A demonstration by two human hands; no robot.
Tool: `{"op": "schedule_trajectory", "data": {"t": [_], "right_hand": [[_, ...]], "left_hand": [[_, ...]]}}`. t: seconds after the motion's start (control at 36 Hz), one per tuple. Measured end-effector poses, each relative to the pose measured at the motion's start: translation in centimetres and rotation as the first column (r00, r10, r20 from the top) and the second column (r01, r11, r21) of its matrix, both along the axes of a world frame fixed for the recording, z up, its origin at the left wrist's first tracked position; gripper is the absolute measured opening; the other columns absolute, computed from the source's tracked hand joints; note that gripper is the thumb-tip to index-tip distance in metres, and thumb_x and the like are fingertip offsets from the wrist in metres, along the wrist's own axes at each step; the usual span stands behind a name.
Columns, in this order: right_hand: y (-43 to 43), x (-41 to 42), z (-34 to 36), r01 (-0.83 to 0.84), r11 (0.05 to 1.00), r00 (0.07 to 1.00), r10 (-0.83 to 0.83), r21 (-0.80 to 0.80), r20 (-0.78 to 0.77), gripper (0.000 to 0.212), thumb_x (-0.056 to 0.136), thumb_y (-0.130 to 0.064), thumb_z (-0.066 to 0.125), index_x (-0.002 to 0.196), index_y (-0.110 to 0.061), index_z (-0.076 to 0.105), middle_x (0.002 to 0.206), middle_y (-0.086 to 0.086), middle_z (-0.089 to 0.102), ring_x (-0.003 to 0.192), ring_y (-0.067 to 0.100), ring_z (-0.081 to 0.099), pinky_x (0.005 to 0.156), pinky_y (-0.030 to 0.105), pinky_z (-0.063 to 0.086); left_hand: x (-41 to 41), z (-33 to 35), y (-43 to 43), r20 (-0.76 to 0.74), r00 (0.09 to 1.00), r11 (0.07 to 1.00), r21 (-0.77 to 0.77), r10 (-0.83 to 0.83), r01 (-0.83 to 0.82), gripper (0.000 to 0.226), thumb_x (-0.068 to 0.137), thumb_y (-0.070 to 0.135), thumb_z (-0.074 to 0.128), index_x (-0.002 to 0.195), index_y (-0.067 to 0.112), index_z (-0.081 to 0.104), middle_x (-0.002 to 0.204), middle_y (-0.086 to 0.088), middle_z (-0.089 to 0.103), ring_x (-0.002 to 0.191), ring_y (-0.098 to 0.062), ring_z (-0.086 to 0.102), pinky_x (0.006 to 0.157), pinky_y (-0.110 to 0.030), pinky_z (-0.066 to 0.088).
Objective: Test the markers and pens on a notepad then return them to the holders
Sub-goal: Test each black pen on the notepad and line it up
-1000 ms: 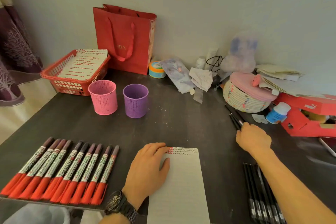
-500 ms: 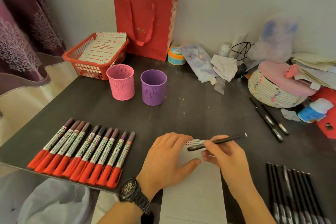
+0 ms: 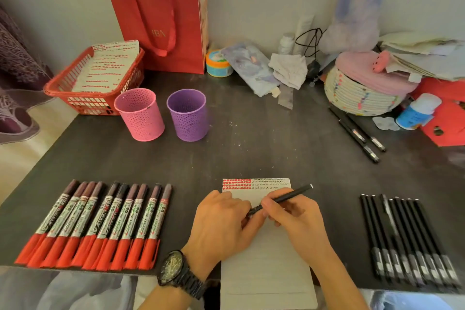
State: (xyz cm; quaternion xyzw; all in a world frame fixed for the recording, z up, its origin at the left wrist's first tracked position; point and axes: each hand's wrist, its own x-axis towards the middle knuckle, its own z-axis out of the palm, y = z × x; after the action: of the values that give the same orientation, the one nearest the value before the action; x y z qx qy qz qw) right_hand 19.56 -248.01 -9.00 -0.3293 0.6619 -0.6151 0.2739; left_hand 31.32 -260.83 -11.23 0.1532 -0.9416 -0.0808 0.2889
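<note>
A lined notepad (image 3: 266,269) lies at the table's front edge, with red and black test marks along its top. My right hand (image 3: 297,221) holds a thin black pen (image 3: 289,196) above the pad. My left hand (image 3: 221,224) meets it and pinches the pen's lower end, probably its cap. Several red-capped markers (image 3: 95,224) lie in a row at the left. Several black pens (image 3: 407,239) lie in a row at the right. A pink holder (image 3: 139,114) and a purple holder (image 3: 187,114) stand behind, both looking empty.
Two black pens (image 3: 359,131) lie loose at the right rear near a woven basket (image 3: 357,93). A red basket (image 3: 93,83) with marked paper, a red gift bag (image 3: 161,15) and clutter line the wall. A white bottle (image 3: 417,111) lies by red boxes.
My right hand picked a black pen from the loose ones at the right rear and brought it over the notepad. My left hand lifted off the pad and took hold of the pen's end.
</note>
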Motion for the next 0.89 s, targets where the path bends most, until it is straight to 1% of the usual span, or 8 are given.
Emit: {"op": "schedule_trajectory", "data": {"t": [0.25,0.31,0.39,0.53,0.64,0.72,0.81,0.89], "right_hand": [[0.4,-0.1,-0.4,0.033,0.997,0.999,-0.034,-0.063,-0.013,0.005,0.090,-0.024,0.069,0.088,-0.025,0.074,0.078,0.009,0.073,0.068,0.017,0.067,0.062,0.023,0.055],[0.5,-0.2,-0.3,0.071,0.992,0.997,-0.067,-0.103,0.044,0.007,0.093,-0.028,0.069,0.091,-0.023,0.074,0.079,0.011,0.071,0.065,0.020,0.064,0.061,0.026,0.054],[0.8,-1.0,-0.1,0.202,0.969,0.961,-0.169,-0.140,0.217,0.025,0.094,-0.043,0.065,0.087,-0.020,0.071,0.076,0.012,0.067,0.058,0.022,0.058,0.054,0.028,0.051],[0.7,-3.6,0.6,0.290,0.949,0.935,-0.254,-0.121,0.247,0.026,0.088,-0.047,0.066,0.087,-0.022,0.066,0.068,0.012,0.063,0.053,0.024,0.058,0.050,0.032,0.050],[-0.3,-5.7,1.8,0.234,0.969,0.963,-0.220,-0.075,0.158,0.022,0.080,-0.040,0.078,0.080,-0.023,0.064,0.064,0.011,0.067,0.051,0.023,0.062,0.049,0.030,0.053],[-1.1,-6.5,1.6,0.247,0.969,0.968,-0.247,-0.001,0.054,0.019,0.089,-0.030,0.076,0.077,-0.022,0.064,0.062,0.013,0.068,0.049,0.023,0.064,0.046,0.028,0.052],[-1.4,-6.5,0.3,0.291,0.955,0.955,-0.286,0.052,-0.075,0.018,0.095,-0.025,0.068,0.078,-0.020,0.067,0.062,0.009,0.069,0.049,0.018,0.065,0.047,0.023,0.052],[-1.4,-6.2,-0.4,0.327,0.942,0.940,-0.315,0.074,-0.132,0.023,0.091,-0.032,0.072,0.070,-0.026,0.066,0.058,0.005,0.067,0.047,0.014,0.063,0.046,0.019,0.050]], "left_hand": [[0.0,-0.1,-0.3,-0.036,0.999,0.999,0.036,0.030,-0.028,0.060,0.095,0.066,0.043,0.053,0.026,0.027,0.045,0.011,0.035,0.045,-0.011,0.032,0.052,-0.027,0.024],[0.0,-0.1,-0.3,-0.031,0.999,0.998,0.044,0.034,-0.033,0.058,0.093,0.069,0.043,0.056,0.027,0.028,0.052,0.014,0.031,0.052,-0.009,0.029,0.055,-0.026,0.025],[0.0,-0.1,-0.3,-0.017,0.998,0.993,0.096,0.064,-0.062,0.050,0.091,0.072,0.044,0.065,0.031,0.031,0.067,0.019,0.034,0.066,-0.006,0.032,0.060,-0.023,0.030],[-0.1,-0.3,-0.4,0.091,0.993,0.971,0.216,0.081,-0.099,0.037,0.089,0.071,0.044,0.083,0.035,0.046,0.090,0.025,0.046,0.092,0.000,0.046,0.080,-0.017,0.037],[-0.2,-0.4,-0.6,0.157,0.985,0.955,0.275,0.071,-0.113,0.042,0.086,0.069,0.048,0.111,0.035,0.053,0.091,0.030,0.039,0.108,0.004,0.046,0.094,-0.015,0.032],[-0.2,-0.4,-0.6,0.174,0.982,0.946,0.299,0.075,-0.125,0.047,0.085,0.067,0.051,0.120,0.035,0.051,0.086,0.030,0.039,0.118,0.004,0.043,0.100,-0.015,0.027],[-0.2,-0.5,-0.7,0.192,0.978,0.938,0.317,0.086,-0.144,0.050,0.084,0.071,0.046,0.124,0.040,0.047,0.085,0.031,0.041,0.112,0.010,0.039,0.099,-0.014,0.026],[-0.3,-0.5,-0.9,0.200,0.977,0.929,0.342,0.078,-0.144,0.049,0.083,0.071,0.046,0.123,0.042,0.047,0.086,0.033,0.041,0.110,0.010,0.040,0.099,-0.016,0.030]]}}
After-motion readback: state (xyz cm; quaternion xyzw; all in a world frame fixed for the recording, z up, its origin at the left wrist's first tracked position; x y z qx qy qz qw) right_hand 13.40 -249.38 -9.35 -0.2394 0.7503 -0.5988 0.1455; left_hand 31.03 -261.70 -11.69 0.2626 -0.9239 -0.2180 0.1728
